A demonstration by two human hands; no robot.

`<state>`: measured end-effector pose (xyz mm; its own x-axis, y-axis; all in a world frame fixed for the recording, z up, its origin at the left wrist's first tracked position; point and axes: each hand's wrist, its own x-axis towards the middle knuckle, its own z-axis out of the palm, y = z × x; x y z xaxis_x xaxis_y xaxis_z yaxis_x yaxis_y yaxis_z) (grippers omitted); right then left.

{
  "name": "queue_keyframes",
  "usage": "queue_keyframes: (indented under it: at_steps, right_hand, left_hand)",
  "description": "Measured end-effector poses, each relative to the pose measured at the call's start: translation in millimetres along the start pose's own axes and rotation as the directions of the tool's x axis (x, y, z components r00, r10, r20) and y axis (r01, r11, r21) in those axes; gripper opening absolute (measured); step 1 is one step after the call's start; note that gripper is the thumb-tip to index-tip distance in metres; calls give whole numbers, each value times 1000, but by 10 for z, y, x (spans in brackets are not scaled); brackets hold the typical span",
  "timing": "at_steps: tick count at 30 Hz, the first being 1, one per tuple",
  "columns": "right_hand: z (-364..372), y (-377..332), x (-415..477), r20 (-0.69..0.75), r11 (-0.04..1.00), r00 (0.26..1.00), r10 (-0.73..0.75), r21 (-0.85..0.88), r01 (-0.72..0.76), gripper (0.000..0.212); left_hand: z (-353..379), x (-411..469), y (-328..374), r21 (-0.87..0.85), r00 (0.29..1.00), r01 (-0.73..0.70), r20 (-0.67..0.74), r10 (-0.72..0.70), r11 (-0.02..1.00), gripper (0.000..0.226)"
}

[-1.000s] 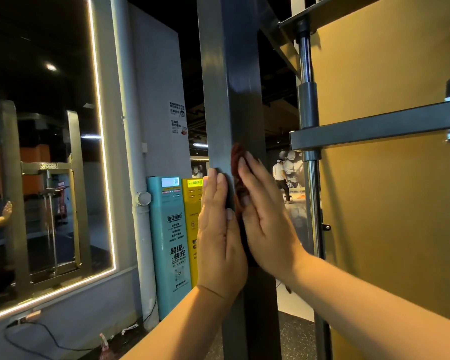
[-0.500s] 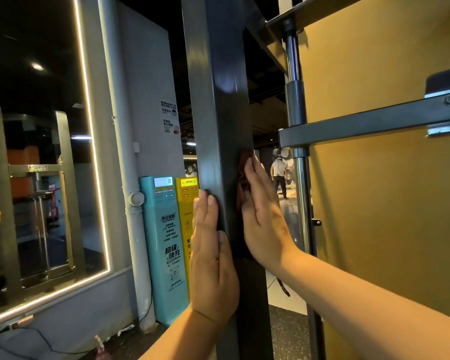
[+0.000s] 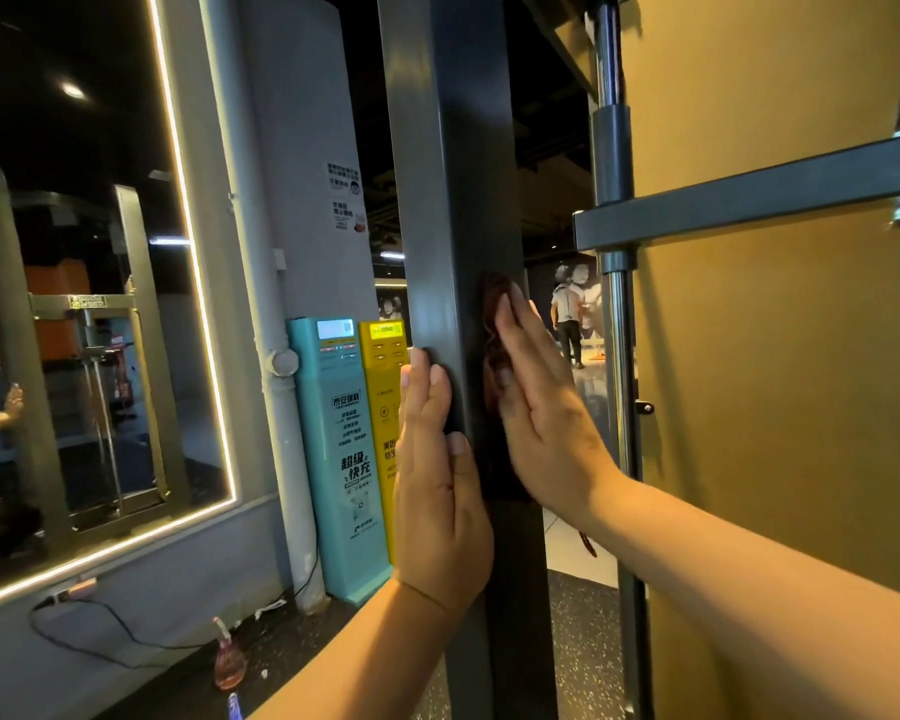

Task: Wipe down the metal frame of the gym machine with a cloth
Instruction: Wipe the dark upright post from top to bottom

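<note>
A dark grey square upright post (image 3: 448, 174) of the gym machine's frame stands right in front of me. My left hand (image 3: 437, 480) lies flat on its left face, fingers straight and pointing up. My right hand (image 3: 541, 407) presses a dark reddish-brown cloth (image 3: 491, 324) flat against the post's right face. Only the cloth's upper edge shows past my fingertips; the remainder is hidden under my palm.
A grey crossbar (image 3: 749, 205) and a chrome guide rod (image 3: 614, 148) stand to the right before a yellow wall (image 3: 780, 407). Teal (image 3: 333, 449) and yellow (image 3: 383, 407) charging kiosks stand behind the post. A lit mirror (image 3: 74, 304) fills the left. A person (image 3: 567, 324) walks far off.
Both hands slid down the post from 1.0 s to 0.5 s ago, the left lower than the right. They have since held about the same place while my view shifted slightly.
</note>
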<state>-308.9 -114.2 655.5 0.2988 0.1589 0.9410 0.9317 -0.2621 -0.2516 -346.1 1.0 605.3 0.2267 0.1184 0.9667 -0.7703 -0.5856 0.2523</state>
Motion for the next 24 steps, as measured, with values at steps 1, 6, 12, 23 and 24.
queue_keyframes:
  at_steps: [1,6,12,23,24]
  right_hand:
    - [43,31,-114,-2,1000,1000,-2,-3,2,60]
    - [352,316,-1127,21,991,997,-78,-111,80,64]
    - [216,185,-751,42,998,998,-47,-32,49,58]
    - [443,299,-1483,21,998,998,-55,-29,55,58]
    - [410,301,-1465,39,997,997,-63,-31,64,62]
  left_hand:
    - [-6,-44,-13,2,1000,-3,5,3,1000,54]
    - [-17,-175,-74,-6,1000,-3,14,3,1000,52]
    - [-16,-172,-100,-17,999,-31,11,31,999,52]
    - [-23,-228,-98,-58,1000,15,3,-15,998,53]
    - [-26,-229,-95,-58,1000,11,3,-11,998,53]
